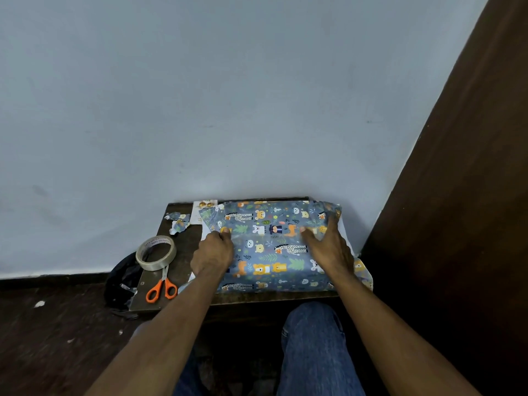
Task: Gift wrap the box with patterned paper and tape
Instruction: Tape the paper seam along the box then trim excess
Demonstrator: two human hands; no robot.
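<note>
progress: from where I'm watching, the box (271,247) is already covered across the top by the animal-print paper (274,264), so I'd call the main wrap basically done. Can't make out any tape on the seam though, too small to tell.

still to do: I reckon the ends. The paper bunches up loose at the 3 o'clock end of the box and sticks out at 9 o'clock too, so those flaps look unfolded and untaped.

where it sits: box lies flat on the small dark table (183,241), pushed toward the wall at 12 o'clock.

left hand (213,254): on the paper near the box's 9 o'clock edge, fingers curled and seemingly pinching or pressing a fold there. Holding paper, not anything else.

right hand (328,247): spread wide and flat on top toward 3 o'clock, fingers straight, just pressing the paper down.

tape roll (155,252): at 9 o'clock of the box, well apart from the left hand, untouched.

scissors (163,287): orange handles, blades tucked under the tape roll.

scraps: torn paper bits (178,222) at the table's far left corner.
</note>
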